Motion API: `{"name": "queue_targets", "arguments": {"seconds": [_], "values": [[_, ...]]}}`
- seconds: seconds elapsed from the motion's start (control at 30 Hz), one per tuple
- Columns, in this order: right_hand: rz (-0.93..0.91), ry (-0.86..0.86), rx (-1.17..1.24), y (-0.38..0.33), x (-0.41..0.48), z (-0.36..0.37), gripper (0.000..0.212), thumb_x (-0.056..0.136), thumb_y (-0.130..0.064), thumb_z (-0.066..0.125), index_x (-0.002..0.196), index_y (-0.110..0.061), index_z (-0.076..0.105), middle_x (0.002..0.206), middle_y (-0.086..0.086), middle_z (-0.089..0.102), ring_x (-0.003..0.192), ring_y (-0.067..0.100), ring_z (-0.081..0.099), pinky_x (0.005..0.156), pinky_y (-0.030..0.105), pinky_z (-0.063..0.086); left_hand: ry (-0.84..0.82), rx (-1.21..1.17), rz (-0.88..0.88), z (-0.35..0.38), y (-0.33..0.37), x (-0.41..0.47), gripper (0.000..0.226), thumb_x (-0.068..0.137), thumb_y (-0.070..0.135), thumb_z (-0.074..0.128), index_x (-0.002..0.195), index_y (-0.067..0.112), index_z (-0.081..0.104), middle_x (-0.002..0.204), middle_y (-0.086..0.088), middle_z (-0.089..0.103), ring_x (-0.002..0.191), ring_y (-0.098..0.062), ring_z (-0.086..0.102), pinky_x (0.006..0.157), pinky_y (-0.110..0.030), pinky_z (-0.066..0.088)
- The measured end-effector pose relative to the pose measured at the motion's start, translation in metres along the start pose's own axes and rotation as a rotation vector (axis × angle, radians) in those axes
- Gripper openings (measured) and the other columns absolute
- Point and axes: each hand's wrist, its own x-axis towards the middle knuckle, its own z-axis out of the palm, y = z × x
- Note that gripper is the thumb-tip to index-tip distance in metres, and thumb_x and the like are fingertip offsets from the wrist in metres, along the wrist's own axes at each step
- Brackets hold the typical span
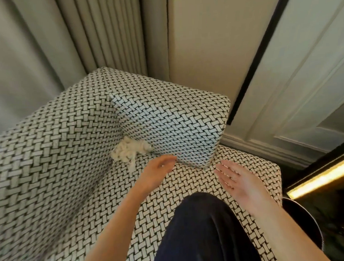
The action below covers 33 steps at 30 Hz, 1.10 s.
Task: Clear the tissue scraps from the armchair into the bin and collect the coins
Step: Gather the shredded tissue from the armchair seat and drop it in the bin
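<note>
A crumpled wad of white tissue scraps (129,149) lies in the corner of the woven black-and-white armchair (50,165), where the seat meets the back and the right armrest (170,120). My left hand (156,173) hovers over the seat just right of the tissue, fingers relaxed and holding nothing. My right hand (235,177) is open, palm up, above the seat's right side near the armrest's front end. A dark round bin (301,221) shows partly at the lower right, beside the chair. No coins are visible.
My knee in dark trousers (201,227) rests on the seat front. Grey curtains (35,47) hang behind the chair. White panelled wall and skirting (283,86) run along the right. A lit strip (323,177) glows on the dark floor edge.
</note>
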Motion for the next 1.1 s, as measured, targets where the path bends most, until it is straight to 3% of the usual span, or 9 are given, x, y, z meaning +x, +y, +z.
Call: {"name": "queue_targets", "arguments": {"seconds": [0.23, 0.3, 0.43, 0.5, 0.57, 0.73, 0.87, 0.97, 1.1], "values": [[-0.024, -0.094, -0.218, 0.048, 0.034, 0.082, 0.015, 0.092, -0.015, 0.054, 0.103, -0.013, 0.064, 0.102, 0.005, 0.07, 0.099, 0.019, 0.065, 0.09, 0.034, 0.048, 0.357, 0.038, -0.192, -0.057, -0.074, 0.008, 0.032, 0.094, 0.018, 0.052, 0.125, 0.023, 0.055, 0.14, 0.004, 0.045, 0.123, -0.011, 0.042, 0.094, -0.017, 0.033], [-0.021, -0.128, -0.314, 0.061, 0.046, 0.102, 0.014, 0.091, -0.013, 0.054, 0.101, -0.014, 0.064, 0.102, 0.003, 0.069, 0.098, 0.017, 0.065, 0.091, 0.033, 0.048, 0.396, 0.165, -0.255, -0.071, -0.101, 0.014, 0.045, 0.092, 0.021, 0.057, 0.135, 0.021, 0.047, 0.147, -0.001, 0.037, 0.134, -0.016, 0.033, 0.106, -0.025, 0.028], [-0.076, -0.223, -0.583, 0.078, 0.066, 0.132, 0.012, 0.09, -0.02, 0.058, 0.099, -0.023, 0.065, 0.101, -0.005, 0.068, 0.097, 0.01, 0.063, 0.081, 0.023, 0.046, 0.172, 0.519, -0.44, -0.076, -0.149, 0.023, 0.087, 0.09, 0.054, 0.047, 0.15, 0.023, -0.008, 0.156, 0.001, -0.018, 0.142, -0.022, -0.02, 0.115, -0.042, -0.008], [-0.144, -0.315, -0.797, 0.086, 0.08, 0.145, 0.014, 0.09, -0.026, 0.058, 0.102, -0.03, 0.063, 0.109, -0.013, 0.063, 0.101, 0.002, 0.057, 0.079, 0.018, 0.041, 0.07, 0.653, -0.473, -0.072, -0.169, 0.026, 0.098, 0.084, 0.071, 0.034, 0.136, 0.03, -0.037, 0.14, 0.005, -0.049, 0.126, -0.021, -0.046, 0.103, -0.042, -0.025], [-0.246, -0.375, -1.001, 0.093, 0.094, 0.151, 0.026, 0.091, -0.022, 0.056, 0.113, -0.033, 0.06, 0.125, -0.013, 0.054, 0.112, 0.001, 0.047, 0.094, 0.022, 0.034, 0.034, 0.688, -0.488, -0.069, -0.178, 0.03, 0.101, 0.074, 0.083, 0.026, 0.118, 0.036, -0.052, 0.124, 0.009, -0.062, 0.113, -0.019, -0.058, 0.095, -0.042, -0.032], [-0.642, -0.397, -1.521, 0.104, 0.127, 0.173, 0.058, 0.09, -0.019, 0.056, 0.139, -0.043, 0.035, 0.157, 0.001, 0.007, 0.143, 0.025, 0.003, 0.113, 0.038, 0.003, 0.007, 0.688, -0.504, -0.07, -0.183, 0.035, 0.098, 0.065, 0.087, 0.018, 0.104, 0.042, -0.059, 0.115, 0.016, -0.066, 0.103, -0.013, -0.063, 0.091, -0.041, -0.035], [-0.587, -0.493, -1.589, 0.115, 0.152, 0.195, 0.062, 0.092, -0.016, 0.052, 0.141, -0.046, 0.029, 0.157, -0.002, -0.012, 0.142, 0.031, -0.007, 0.114, 0.046, 0.004, 0.041, 0.712, -0.486, -0.064, -0.186, 0.033, 0.098, 0.067, 0.088, 0.018, 0.111, 0.041, -0.057, 0.12, 0.016, -0.064, 0.105, -0.011, -0.063, 0.084, -0.038, -0.04], [-0.455, -0.519, -1.636, 0.125, 0.164, 0.205, 0.062, 0.094, -0.013, 0.047, 0.146, -0.037, 0.024, 0.157, 0.0, -0.012, 0.144, 0.029, -0.007, 0.115, 0.041, 0.001, 0.059, 0.714, -0.48, -0.064, -0.187, 0.032, 0.098, 0.068, 0.087, 0.017, 0.114, 0.04, -0.055, 0.123, 0.015, -0.062, 0.107, -0.01, -0.062, 0.083, -0.036, -0.04], [-0.515, -0.468, -1.486, 0.128, 0.165, 0.203, 0.053, 0.097, -0.01, 0.042, 0.147, -0.013, 0.027, 0.154, 0.008, 0.021, 0.142, 0.022, 0.016, 0.114, 0.027, 0.01, 0.088, 0.706, -0.459, -0.063, -0.19, 0.031, 0.099, 0.063, 0.09, 0.012, 0.119, 0.04, -0.053, 0.127, 0.015, -0.06, 0.112, -0.011, -0.059, 0.087, -0.037, -0.039]]}}
